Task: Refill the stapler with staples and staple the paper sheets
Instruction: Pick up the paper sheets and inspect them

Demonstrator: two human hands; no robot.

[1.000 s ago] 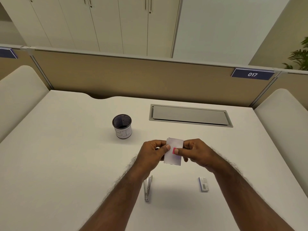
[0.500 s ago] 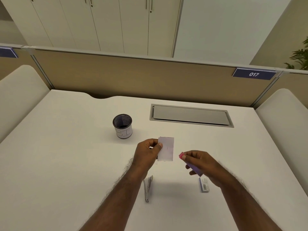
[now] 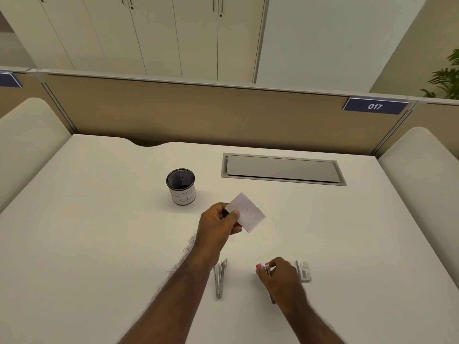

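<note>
My left hand [image 3: 218, 225] pinches small white paper sheets [image 3: 247, 212] by one corner, holding them above the white desk [image 3: 99, 244]; a staple mark shows near their middle. My right hand [image 3: 280, 276] grips a small stapler [image 3: 264, 268] with a pink tip, low over the desk near its front. A small box of staples [image 3: 303, 270] lies just right of that hand. A metal staple remover or strip [image 3: 220, 278] lies on the desk below my left wrist.
A black mesh cup [image 3: 181, 186] with a white label stands left of the sheets. A grey cable hatch [image 3: 283, 168] is set into the desk at the back. A tan partition [image 3: 198, 112] closes the far edge.
My hands have parted: the right hand drew the stapler off the sheets and lowered it toward the desk near the box. The left hand kept the sheets and tilted them.
</note>
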